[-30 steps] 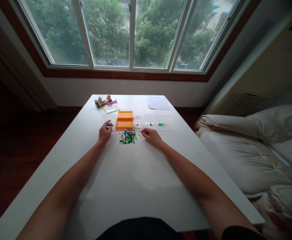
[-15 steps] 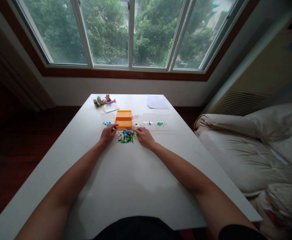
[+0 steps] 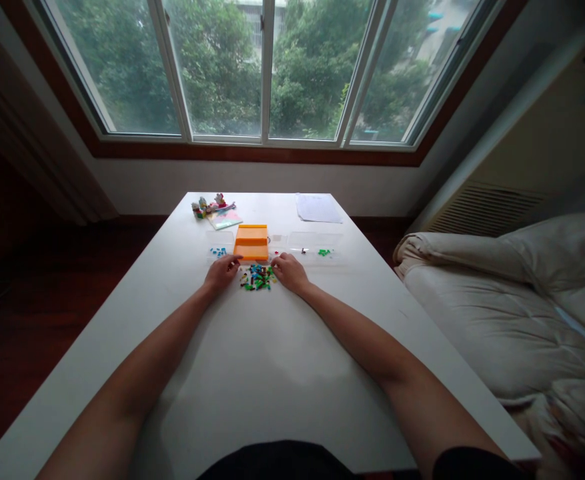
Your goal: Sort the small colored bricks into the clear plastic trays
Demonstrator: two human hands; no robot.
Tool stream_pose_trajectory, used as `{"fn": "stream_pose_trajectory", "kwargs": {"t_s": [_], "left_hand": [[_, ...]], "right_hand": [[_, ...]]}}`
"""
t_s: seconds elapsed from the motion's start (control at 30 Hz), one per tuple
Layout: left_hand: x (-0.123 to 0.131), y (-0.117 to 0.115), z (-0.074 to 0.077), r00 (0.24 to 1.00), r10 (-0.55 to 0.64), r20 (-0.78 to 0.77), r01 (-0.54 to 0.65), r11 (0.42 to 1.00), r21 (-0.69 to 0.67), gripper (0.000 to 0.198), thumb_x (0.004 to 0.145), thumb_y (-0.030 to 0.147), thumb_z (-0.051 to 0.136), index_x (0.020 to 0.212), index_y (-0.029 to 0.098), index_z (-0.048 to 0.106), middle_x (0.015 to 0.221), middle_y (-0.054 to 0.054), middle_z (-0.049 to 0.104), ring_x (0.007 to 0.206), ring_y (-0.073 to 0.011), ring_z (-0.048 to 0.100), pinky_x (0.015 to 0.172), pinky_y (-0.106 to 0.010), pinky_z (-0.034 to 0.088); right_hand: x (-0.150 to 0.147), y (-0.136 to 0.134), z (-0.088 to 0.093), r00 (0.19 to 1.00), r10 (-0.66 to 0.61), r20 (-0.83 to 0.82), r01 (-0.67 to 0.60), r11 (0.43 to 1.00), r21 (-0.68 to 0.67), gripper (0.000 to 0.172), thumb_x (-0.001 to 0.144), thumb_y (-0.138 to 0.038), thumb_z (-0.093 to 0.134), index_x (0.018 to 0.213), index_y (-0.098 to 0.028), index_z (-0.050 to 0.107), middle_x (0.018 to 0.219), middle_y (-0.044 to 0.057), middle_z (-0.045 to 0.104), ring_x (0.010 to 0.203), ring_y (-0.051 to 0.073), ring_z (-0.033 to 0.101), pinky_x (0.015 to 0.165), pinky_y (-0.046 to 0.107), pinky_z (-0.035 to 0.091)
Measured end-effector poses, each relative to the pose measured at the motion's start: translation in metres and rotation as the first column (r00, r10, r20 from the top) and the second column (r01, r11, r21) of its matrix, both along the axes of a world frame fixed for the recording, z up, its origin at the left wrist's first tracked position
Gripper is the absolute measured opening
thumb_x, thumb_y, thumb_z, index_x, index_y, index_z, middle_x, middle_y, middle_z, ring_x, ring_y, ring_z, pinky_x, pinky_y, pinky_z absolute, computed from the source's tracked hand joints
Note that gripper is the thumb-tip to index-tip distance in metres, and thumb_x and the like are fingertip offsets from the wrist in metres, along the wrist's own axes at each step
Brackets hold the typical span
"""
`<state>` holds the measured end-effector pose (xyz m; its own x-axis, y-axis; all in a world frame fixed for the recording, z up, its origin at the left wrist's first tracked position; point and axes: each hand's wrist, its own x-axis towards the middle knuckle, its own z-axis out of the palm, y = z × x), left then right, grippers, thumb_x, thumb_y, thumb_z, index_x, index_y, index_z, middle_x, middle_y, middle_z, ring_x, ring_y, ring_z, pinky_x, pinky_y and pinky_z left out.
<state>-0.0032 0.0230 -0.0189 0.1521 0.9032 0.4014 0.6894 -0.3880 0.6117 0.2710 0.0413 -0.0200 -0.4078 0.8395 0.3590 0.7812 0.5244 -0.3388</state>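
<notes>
A pile of small coloured bricks (image 3: 257, 277) lies on the white table between my two hands. My left hand (image 3: 222, 271) is at the pile's left edge, close to the lower left corner of an orange tray (image 3: 251, 251); its fingers are curled together, and what they hold is too small to make out. At the pile's right edge, my right hand (image 3: 291, 271) has its fingers bent and drawn together, with their contents hidden. Clear plastic trays flank the orange one, with blue pieces (image 3: 218, 252) on the left and green pieces (image 3: 325, 253) on the right.
Small figures (image 3: 212, 205) and a pastel card (image 3: 225, 219) are at the table's back left. White paper sheets (image 3: 318, 208) lie at the back right. A cream sofa (image 3: 497, 307) stands beside the table's right side, and a window is beyond the far edge.
The view has shifted slightly. My right hand's fingers have drawn in from a pointing pose near the pile. My left hand has moved slightly closer to the bricks.
</notes>
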Motion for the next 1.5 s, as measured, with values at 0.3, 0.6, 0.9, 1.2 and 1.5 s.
{"fn": "stream_pose_trajectory", "kwargs": {"t_s": [0.3, 0.6, 0.9, 1.2, 1.5], "left_hand": [[0.001, -0.002, -0.002, 0.992, -0.05, -0.119, 0.052, 0.998, 0.019, 0.029, 0.089, 0.024, 0.052, 0.11, 0.023, 0.072, 0.102, -0.005, 0.067, 0.083, -0.0171, 0.061, 0.08, -0.031, 0.051], [0.004, -0.007, 0.002, 0.958, -0.074, -0.276, 0.093, 0.994, 0.058, 0.028, 0.093, 0.025, 0.051, 0.111, 0.025, 0.073, 0.109, -0.006, 0.066, 0.105, -0.0238, 0.057, 0.095, -0.04, 0.047], [0.006, -0.008, 0.003, 0.938, -0.106, -0.329, 0.145, 0.985, 0.096, 0.03, 0.091, 0.02, 0.054, 0.11, 0.028, 0.076, 0.108, -0.006, 0.065, 0.103, -0.0238, 0.054, 0.095, -0.041, 0.048], [0.008, -0.011, 0.006, 0.928, -0.118, -0.354, 0.16, 0.983, 0.092, 0.029, 0.09, 0.022, 0.057, 0.111, 0.029, 0.076, 0.11, -0.007, 0.065, 0.104, -0.0246, 0.054, 0.095, -0.041, 0.049], [0.006, -0.011, 0.009, 0.943, -0.133, -0.305, 0.168, 0.982, 0.091, 0.021, 0.09, 0.022, 0.057, 0.095, 0.026, 0.077, 0.107, -0.007, 0.066, 0.105, -0.0252, 0.054, 0.095, -0.044, 0.047]], "right_hand": [[0.026, 0.008, 0.008, 0.934, -0.078, -0.349, 0.106, 0.992, 0.064, 0.011, 0.088, -0.021, 0.055, 0.093, -0.02, 0.065, 0.084, 0.002, 0.065, 0.077, 0.016, 0.056, 0.077, 0.028, 0.043], [0.104, 0.035, 0.011, 0.744, -0.487, -0.459, 0.597, 0.792, 0.129, 0.012, 0.086, -0.021, 0.055, 0.092, -0.017, 0.065, 0.089, 0.008, 0.061, 0.086, 0.021, 0.047, 0.087, 0.034, 0.036], [0.093, 0.034, 0.002, 0.759, -0.488, -0.43, 0.584, 0.803, 0.12, 0.014, 0.086, -0.021, 0.053, 0.094, -0.019, 0.065, 0.091, 0.007, 0.06, 0.089, 0.022, 0.047, 0.085, 0.034, 0.035], [0.063, 0.018, 0.006, 0.913, -0.234, -0.333, 0.316, 0.923, 0.219, 0.015, 0.087, -0.019, 0.051, 0.091, -0.019, 0.066, 0.087, 0.007, 0.063, 0.088, 0.024, 0.052, 0.088, 0.037, 0.04], [0.043, -0.001, 0.014, 0.981, 0.058, -0.183, -0.023, 0.982, 0.189, 0.011, 0.084, -0.014, 0.055, 0.087, -0.02, 0.065, 0.08, 0.004, 0.063, 0.081, 0.02, 0.053, 0.084, 0.032, 0.04]]}}
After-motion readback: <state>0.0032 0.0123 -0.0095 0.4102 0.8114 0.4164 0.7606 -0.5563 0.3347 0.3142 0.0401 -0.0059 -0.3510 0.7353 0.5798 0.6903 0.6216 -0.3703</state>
